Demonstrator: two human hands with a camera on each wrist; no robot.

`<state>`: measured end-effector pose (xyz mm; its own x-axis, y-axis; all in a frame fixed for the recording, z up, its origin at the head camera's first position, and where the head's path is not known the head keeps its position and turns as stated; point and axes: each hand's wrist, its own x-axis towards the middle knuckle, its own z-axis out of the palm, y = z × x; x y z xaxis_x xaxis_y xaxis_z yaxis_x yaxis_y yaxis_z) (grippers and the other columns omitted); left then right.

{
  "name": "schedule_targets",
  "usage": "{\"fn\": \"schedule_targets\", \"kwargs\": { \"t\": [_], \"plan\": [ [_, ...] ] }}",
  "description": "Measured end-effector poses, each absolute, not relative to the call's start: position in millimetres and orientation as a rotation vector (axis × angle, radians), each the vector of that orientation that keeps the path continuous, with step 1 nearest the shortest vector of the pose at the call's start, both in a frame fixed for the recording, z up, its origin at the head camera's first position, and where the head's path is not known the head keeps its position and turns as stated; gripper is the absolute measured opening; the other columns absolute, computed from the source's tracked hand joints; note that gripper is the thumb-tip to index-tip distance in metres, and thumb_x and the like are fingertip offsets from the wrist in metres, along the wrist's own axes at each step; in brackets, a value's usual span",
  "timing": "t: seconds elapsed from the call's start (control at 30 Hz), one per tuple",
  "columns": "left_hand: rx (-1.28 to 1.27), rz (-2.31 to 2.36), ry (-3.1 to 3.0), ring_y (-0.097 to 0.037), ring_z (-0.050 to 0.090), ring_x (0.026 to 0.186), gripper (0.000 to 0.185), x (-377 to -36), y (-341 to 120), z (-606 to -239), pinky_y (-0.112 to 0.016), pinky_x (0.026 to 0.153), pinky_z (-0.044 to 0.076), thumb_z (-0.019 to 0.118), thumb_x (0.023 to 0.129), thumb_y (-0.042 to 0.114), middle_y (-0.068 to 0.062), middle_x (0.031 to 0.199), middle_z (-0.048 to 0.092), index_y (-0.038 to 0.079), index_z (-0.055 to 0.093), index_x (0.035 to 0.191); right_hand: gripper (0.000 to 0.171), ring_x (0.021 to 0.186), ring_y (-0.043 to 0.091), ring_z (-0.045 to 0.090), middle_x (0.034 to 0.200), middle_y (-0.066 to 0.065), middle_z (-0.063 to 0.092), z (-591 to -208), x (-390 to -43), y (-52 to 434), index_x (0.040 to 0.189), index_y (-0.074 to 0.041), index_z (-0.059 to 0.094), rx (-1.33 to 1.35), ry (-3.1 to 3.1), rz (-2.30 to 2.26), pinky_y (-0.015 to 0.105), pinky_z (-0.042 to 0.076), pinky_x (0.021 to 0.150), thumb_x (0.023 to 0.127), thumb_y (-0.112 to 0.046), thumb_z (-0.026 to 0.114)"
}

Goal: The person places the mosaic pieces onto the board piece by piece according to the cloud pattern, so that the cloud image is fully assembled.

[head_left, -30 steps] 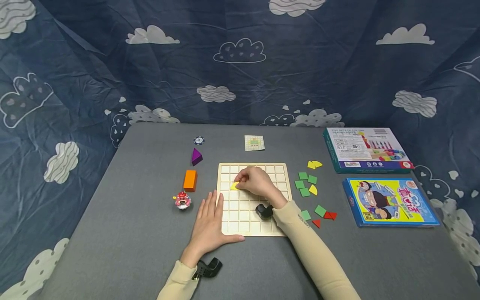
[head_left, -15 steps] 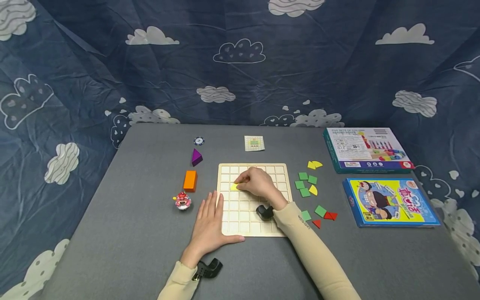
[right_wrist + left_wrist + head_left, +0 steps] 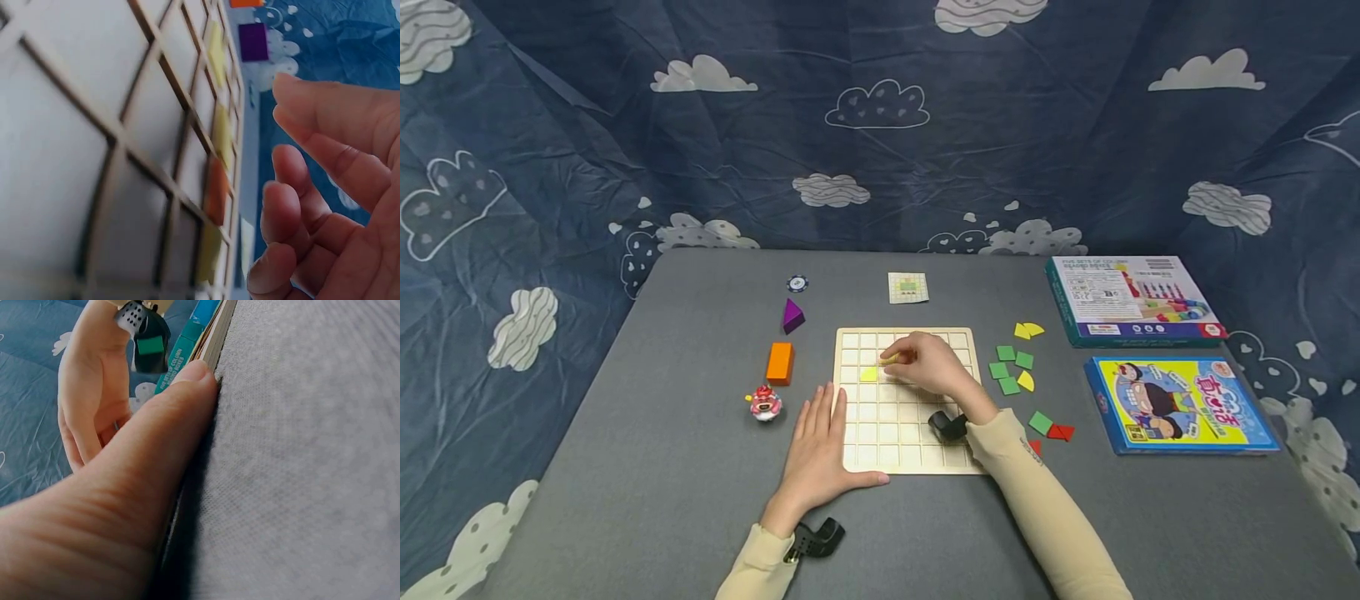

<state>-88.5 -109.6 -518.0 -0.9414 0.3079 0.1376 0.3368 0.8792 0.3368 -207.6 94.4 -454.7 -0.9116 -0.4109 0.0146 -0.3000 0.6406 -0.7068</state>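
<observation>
Head view: gridded wooden board [image 3: 888, 432]

Board [image 3: 888, 433] lies on table [image 3: 647, 400], left hand [image 3: 818, 454] at its left edge, right hand [image 3: 931, 365] over it, card [image 3: 908, 288] behind, block [image 3: 780, 364] and toy [image 3: 765, 404] left, tiles [image 3: 1005, 353] right, boxes [image 3: 1183, 404] farther right.

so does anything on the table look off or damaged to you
Nothing looks spilled or damaged. At most, the green tiles to the right of the grid board look untidy, lying at mixed angles rather than lined up, though that seems ordinary enough.
</observation>
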Motion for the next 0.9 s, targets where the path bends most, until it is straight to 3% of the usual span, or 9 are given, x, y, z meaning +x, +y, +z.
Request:
{"fn": "schedule_targets", "kwargs": {
  "t": [0.43, 0.67, 0.9],
  "plan": [
    [-0.505, -0.575, -2.972, -0.031, 0.002, 0.143, 0.133, -88.4, -110.1, -519.0, -0.042, 0.114, 0.001, 0.062, 0.059, 0.083, -0.022, 0.155, 0.008, -0.003, 0.015, 0.15, 0.016, 0.062, 0.018, 0.048, 0.076, 0.002, 0.06, -450.9, -202.7, 159.0, 0.097, -0.005, 0.074, -0.49, 2.845, -1.25, 0.032, 0.039, 0.055, 0.085, -0.016, 0.072],
    [-0.511, -0.578, -2.968, -0.032, 0.003, 0.143, 0.133, -88.1, -109.8, -520.1, -0.043, 0.114, 0.001, 0.062, 0.059, 0.082, -0.022, 0.155, 0.008, -0.003, 0.015, 0.149, 0.02, 0.066, 0.02, 0.048, 0.077, 0.004, 0.06, -454.6, -200.2, 195.3, 0.099, -0.004, 0.072, -0.289, 2.888, -1.252, 0.035, 0.039, 0.053, 0.085, -0.018, 0.072],
    [-0.521, -0.584, -2.954, -0.033, 0.004, 0.142, 0.133, -88.7, -110.3, -519.4, -0.044, 0.114, 0.002, 0.063, 0.059, 0.082, -0.023, 0.155, 0.009, -0.004, 0.016, 0.149, 0.025, 0.079, 0.026, 0.058, 0.091, 0.011, 0.066, -457.7, -195.2, 222.9, 0.105, -0.003, 0.071, -0.23, 2.894, -1.186, 0.036, 0.046, 0.065, 0.088, -0.021, 0.07]
  ]
}}
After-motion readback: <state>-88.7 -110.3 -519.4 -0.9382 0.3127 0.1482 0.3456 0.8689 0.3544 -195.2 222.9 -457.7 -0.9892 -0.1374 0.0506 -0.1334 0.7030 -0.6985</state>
